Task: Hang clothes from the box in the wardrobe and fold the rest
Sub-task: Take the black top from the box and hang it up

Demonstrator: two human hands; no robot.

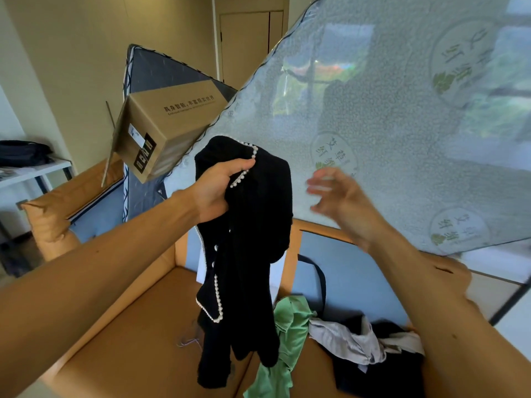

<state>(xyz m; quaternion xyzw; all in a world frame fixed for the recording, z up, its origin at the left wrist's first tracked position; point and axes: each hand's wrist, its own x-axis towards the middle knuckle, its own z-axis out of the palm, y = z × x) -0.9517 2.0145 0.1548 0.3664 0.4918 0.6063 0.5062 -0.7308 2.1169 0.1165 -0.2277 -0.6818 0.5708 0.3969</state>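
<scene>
I judge this the sorting step: the left hand (pixel 214 191) grips the black pearl-trimmed cardigan (pixel 247 254) dangling below-right of the cardboard box (pixel 161 124), the blurred right hand (pixel 336 202) spread empty farther right, needing next to catch a shoulder.

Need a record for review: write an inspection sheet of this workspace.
Surface: tan padded frame, clothes heaped at its right.
Job's things: black pearl-trimmed garment hangs from the left hand; green garment and grey garment lie in the heap; cardboard box beside the mattress.
Clutter: black bag on the desk; dark strap behind the heap.
Hands: left hand grips the garment's trim; right hand open, blurred, apart from it.
Cables: nothing seen.
Surroundings: mattress plastic-wrapped, leaning; closed door behind.
</scene>
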